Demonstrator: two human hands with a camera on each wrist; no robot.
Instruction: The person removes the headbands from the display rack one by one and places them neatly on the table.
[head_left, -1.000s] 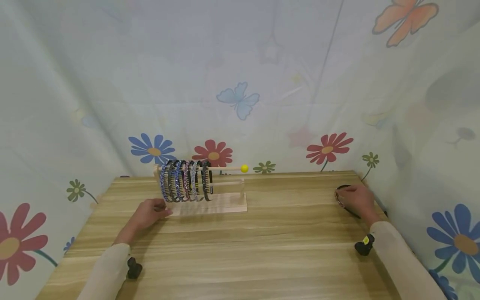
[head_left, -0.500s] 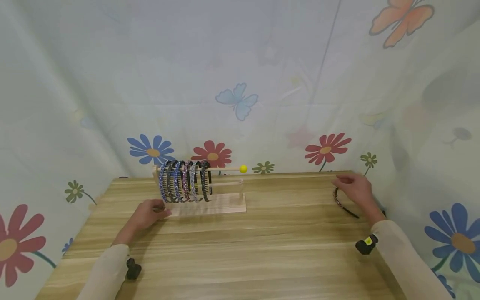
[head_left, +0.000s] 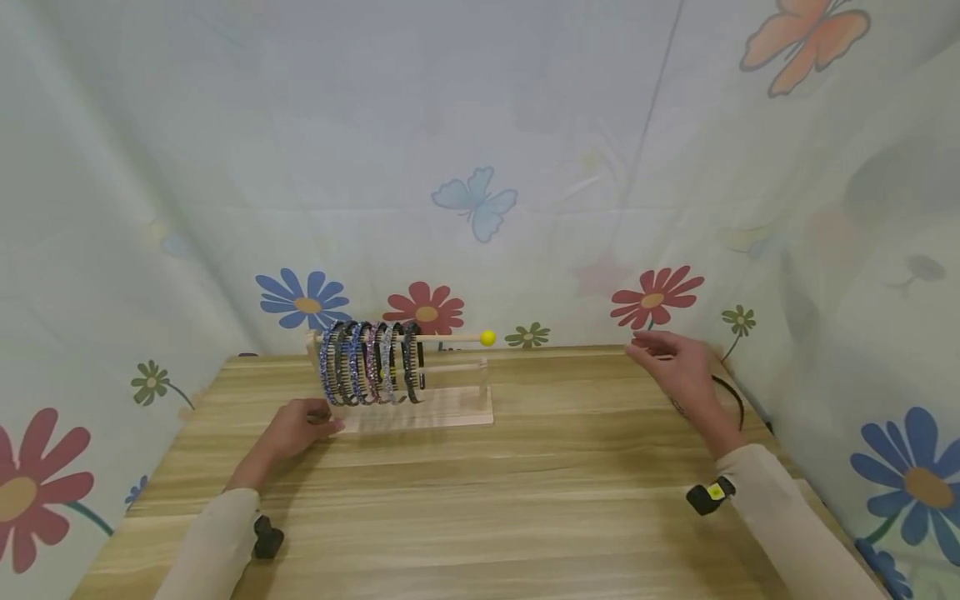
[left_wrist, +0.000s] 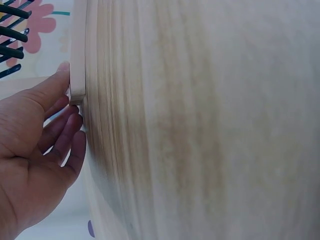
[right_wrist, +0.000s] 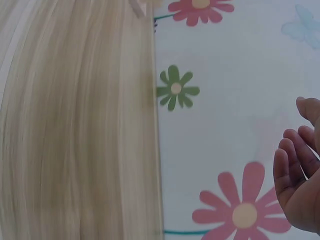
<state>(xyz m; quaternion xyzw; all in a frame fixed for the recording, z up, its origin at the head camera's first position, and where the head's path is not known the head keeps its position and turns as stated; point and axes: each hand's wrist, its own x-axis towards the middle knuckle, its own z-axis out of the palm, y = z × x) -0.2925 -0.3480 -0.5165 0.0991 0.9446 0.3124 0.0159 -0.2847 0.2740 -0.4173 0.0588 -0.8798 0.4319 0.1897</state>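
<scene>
A wooden headband stand (head_left: 450, 408) carries several glittery toothed headbands (head_left: 371, 362) on its upper rod, bunched toward the left end. At the near left corner of its base, my left hand (head_left: 294, 429) grips the wood. The left wrist view has the thumb of the left hand (left_wrist: 37, 132) against the base (left_wrist: 78, 55) and the fingers curled at its end. My right hand (head_left: 678, 375), holding nothing, is raised over the right side of the table with relaxed fingers. Behind its wrist lies a dark headband (head_left: 733, 398), partly hidden by the hand.
A yellow ball (head_left: 488, 337) caps the upper rod's right end. The wood-grain table (head_left: 480, 508) reaches back to a cloth backdrop (head_left: 555, 250) printed with flowers and butterflies.
My right hand has let go of the headband, risen off it and moved left. The headband stays on the table. My left hand keeps its place on the stand's base.
</scene>
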